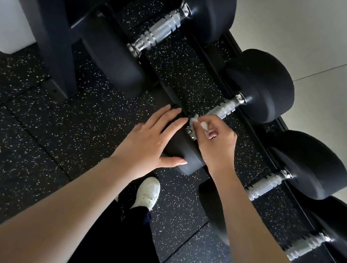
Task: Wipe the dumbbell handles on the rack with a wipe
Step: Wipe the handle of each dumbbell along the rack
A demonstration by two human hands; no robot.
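A white wipe point(197, 121) is gripped against a dumbbell handle point(224, 109) by the closed right hand point(216, 141), while the near weight head point(182, 149) is steadied by the open, flat left hand point(149, 143).

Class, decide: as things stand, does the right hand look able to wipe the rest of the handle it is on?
Probably yes. The right hand already presses the wipe on that handle, and the bare metal toward the far weight has nothing over it.

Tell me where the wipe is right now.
The wipe is near the centre of the head view, bunched in the right hand against the near end of the second dumbbell's handle, beside the weight head under the left hand.
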